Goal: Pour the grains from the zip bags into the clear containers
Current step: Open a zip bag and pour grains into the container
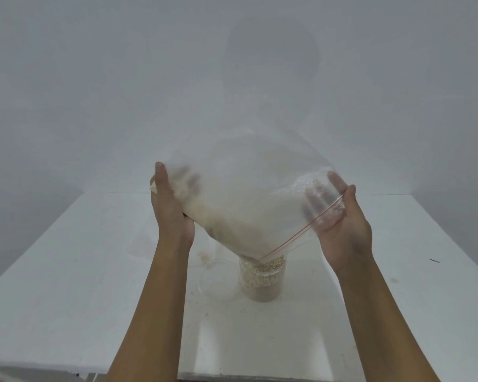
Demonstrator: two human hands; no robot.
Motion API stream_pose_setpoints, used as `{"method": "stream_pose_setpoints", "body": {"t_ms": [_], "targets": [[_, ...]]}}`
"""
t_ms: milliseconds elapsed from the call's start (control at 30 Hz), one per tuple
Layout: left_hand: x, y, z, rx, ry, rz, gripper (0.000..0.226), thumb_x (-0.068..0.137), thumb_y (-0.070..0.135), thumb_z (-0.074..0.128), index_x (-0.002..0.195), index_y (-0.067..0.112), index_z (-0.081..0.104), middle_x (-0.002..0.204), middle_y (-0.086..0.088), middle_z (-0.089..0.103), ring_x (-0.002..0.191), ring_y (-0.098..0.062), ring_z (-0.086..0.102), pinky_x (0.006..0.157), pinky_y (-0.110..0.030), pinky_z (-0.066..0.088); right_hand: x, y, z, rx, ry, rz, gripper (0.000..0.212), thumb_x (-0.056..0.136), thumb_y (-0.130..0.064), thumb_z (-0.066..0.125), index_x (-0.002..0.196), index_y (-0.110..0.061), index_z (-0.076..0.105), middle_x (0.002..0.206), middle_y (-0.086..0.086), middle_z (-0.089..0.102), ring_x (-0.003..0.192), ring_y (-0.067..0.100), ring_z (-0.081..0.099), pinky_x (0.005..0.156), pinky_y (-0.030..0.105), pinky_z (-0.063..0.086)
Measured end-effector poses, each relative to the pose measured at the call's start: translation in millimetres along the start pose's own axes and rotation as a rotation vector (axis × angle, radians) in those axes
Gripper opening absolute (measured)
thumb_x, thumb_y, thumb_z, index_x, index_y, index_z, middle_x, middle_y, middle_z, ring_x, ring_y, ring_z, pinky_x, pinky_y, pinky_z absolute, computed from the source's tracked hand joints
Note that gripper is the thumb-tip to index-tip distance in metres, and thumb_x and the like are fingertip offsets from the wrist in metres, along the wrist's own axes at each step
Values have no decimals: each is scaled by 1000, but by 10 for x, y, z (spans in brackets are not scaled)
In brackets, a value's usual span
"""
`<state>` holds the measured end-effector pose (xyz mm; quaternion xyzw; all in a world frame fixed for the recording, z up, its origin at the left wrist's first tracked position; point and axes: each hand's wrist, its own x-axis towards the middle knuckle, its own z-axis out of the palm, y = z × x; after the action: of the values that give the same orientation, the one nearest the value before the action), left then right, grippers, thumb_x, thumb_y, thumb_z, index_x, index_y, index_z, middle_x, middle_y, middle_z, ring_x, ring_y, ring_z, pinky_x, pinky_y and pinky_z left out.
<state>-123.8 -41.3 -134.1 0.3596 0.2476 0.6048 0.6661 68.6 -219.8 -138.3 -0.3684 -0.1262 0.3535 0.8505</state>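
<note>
A large clear zip bag (243, 199) with a red seal line is held tilted above the table, its open corner pointing down into a clear container (261, 282). Pale grains fill the container close to its rim. My left hand (169, 205) grips the bag's left side. My right hand (337, 213) holds the bag's mouth end by the red zip strip. The bag looks cloudy and mostly emptied, with a few grains near my right fingers.
A second clear container (214, 277), lying or leaning, touches the filled one on its left. Both stand on a white table (66, 271) with a few spilled grains around them. A grey wall rises behind. A small dark mark (434, 261) lies at the right.
</note>
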Motion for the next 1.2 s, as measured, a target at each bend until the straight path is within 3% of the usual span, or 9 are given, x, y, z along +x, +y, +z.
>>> {"method": "stream_pose_setpoints", "body": {"t_ms": [133,267,367,467,633,767,1000,1200], "targets": [[-27,39,50,-53,108,-12,59,102,63,39,138,19,56,125,-2,70,103,-19,73,92,-39,57,8,18,-33,-1,8,5,39,108,-42,37,122,-26,70,127,2,71,120,22,68,100,40,56],[-27,8,8,-190,189,-63,65,102,66,34,137,15,56,124,-6,72,111,-28,72,88,-41,59,11,27,-47,-10,12,4,40,108,-43,37,121,-26,70,121,0,73,115,21,70,98,39,57],[-46,-80,-66,-207,143,-89,70,102,64,33,136,10,60,125,-7,72,119,-30,68,97,-43,55,16,47,-63,-8,12,8,39,108,-43,37,121,-26,70,121,0,73,113,20,70,97,39,57],[-121,-163,-111,-215,120,-121,58,104,54,34,127,12,68,127,-7,72,121,-29,66,104,-42,49,18,63,-75,0,17,21,39,108,-42,37,120,-25,70,126,1,72,115,20,70,97,39,57],[-182,-249,-112,-183,136,-131,45,109,37,35,138,14,61,137,-9,66,122,-29,67,98,-41,54,23,73,-70,3,12,26,39,108,-42,36,119,-25,70,125,1,72,112,19,72,96,39,58],[-142,-209,-82,-135,143,-87,44,111,40,36,137,18,62,130,-5,71,110,-24,73,95,-42,56,10,61,-77,4,16,22,40,108,-42,37,121,-25,70,122,-1,73,110,17,73,96,38,58],[-84,-79,66,-120,52,-43,42,108,42,43,137,19,62,137,-5,67,117,-28,70,101,-43,55,2,15,-114,17,37,15,41,107,-45,37,123,-26,70,131,2,70,118,20,69,100,42,55],[-126,-107,63,-198,96,-105,44,105,41,39,125,13,67,122,-7,73,115,-32,68,92,-39,54,-19,49,-121,17,41,35,40,107,-44,37,120,-27,71,130,2,70,114,18,71,98,40,54]]}}
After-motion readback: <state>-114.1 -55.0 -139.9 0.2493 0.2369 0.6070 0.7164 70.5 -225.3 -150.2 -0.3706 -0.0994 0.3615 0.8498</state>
